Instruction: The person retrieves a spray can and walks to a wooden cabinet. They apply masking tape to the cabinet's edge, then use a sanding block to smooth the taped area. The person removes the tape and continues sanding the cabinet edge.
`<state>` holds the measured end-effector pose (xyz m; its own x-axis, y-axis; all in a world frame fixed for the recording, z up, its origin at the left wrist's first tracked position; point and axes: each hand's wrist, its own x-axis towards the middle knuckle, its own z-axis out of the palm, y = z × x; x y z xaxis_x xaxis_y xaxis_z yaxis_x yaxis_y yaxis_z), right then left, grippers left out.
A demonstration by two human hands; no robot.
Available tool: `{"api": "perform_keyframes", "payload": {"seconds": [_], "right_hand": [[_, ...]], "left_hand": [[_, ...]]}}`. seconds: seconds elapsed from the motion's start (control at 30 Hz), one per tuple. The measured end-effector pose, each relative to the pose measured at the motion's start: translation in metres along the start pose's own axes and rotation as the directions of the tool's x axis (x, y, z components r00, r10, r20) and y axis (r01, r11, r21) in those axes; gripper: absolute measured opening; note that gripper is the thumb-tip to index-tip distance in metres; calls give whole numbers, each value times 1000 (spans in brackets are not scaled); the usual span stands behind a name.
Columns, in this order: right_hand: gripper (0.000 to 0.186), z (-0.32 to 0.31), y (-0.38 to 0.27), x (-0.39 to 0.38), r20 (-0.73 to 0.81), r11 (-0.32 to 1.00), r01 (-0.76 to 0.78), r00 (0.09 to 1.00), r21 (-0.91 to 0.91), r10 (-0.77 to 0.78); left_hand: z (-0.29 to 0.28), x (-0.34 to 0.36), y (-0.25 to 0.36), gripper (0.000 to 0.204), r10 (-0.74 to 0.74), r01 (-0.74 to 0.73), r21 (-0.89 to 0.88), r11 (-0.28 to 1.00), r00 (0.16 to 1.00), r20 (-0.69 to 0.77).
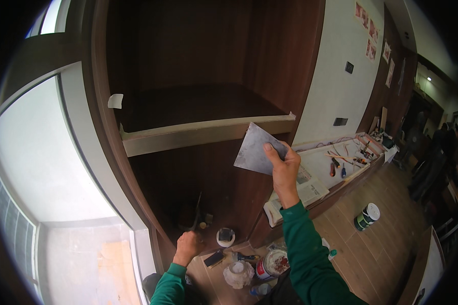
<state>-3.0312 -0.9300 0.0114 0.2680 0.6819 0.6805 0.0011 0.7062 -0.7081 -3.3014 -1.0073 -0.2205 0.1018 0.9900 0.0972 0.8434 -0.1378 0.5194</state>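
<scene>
I'm holding the flat grey plate [254, 149] up in my right hand [285, 170], thumb across its lower right corner and fingers behind, so it's pinched at one corner only, tilted, just below the front edge of the wooden shelf [208, 133]. My left hand [187, 247] is down low, fist closed round a thin dark blade tool [196, 213] whose tip is pointing up into the lower cupboard bay.

To do this bit well, imo: I'm keeping the plate level enough that nothing slides off it, w/ the thumb pressing firm since a corner grip lets it swing. I'm working the blade from the wrist, not the shoulder. The masking tape [137, 135] along the shelf lip is my edge guide.

Paint tin [273, 264] & a roll of tape [225, 236] are sitting on the floor near my left hand.
</scene>
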Motion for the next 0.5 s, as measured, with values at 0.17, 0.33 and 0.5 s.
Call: {"api": "perform_keyframes", "payload": {"seconds": [0.17, 0.33, 0.5], "right_hand": [[18, 8, 2, 2, 19, 999, 33, 999, -6, -33], [19, 6, 1, -1, 31, 999, 6, 1000, -40, -5], [20, 16, -2, -6, 15, 999, 29, 999, -13, -29]], "left_hand": [[0, -1, 0, 20, -26, 26, 13, 1000, 999, 21], [-1, -1, -3, 21, -11, 11, -12, 1000, 1000, 11], [0, -1, -2, 22, -13, 13, 5, 1000, 1000, 15]]}}
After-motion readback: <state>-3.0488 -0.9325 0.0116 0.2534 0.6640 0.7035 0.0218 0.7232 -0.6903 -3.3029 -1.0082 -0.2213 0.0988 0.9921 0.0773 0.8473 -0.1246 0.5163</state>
